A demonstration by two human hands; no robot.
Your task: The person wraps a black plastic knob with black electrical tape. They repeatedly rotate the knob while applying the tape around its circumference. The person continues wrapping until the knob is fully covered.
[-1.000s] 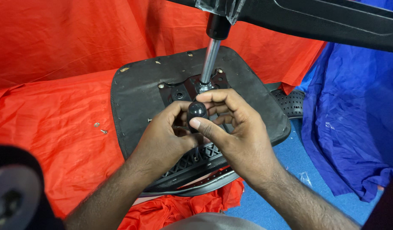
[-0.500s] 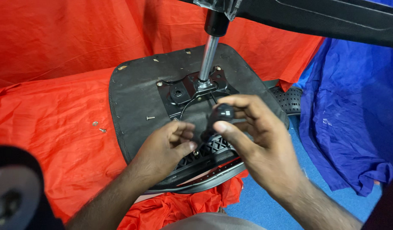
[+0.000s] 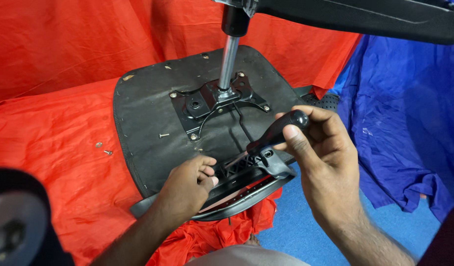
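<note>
An upturned black chair seat (image 3: 148,123) lies on red cloth, with a black metal mounting plate (image 3: 207,103) bolted to its underside and a chrome gas cylinder (image 3: 228,64) rising from it. My right hand (image 3: 320,148) grips the black handle of a screwdriver (image 3: 278,130), its tip angled down at a black plastic bracket (image 3: 251,167) on the seat's near edge. My left hand (image 3: 187,187) presses on that bracket's left part, fingers curled over it.
A loose screw (image 3: 164,135) rests on the seat, and two small fasteners (image 3: 104,149) lie on the red cloth (image 3: 49,148). Blue cloth (image 3: 409,128) covers the right. A black chair base arm (image 3: 374,19) crosses the top. A castor wheel (image 3: 15,231) sits bottom left.
My right hand has drawn the screwdriver back and to the right, tilting it so the tip points at the bracket. My left hand has slid down onto the bracket's near edge.
</note>
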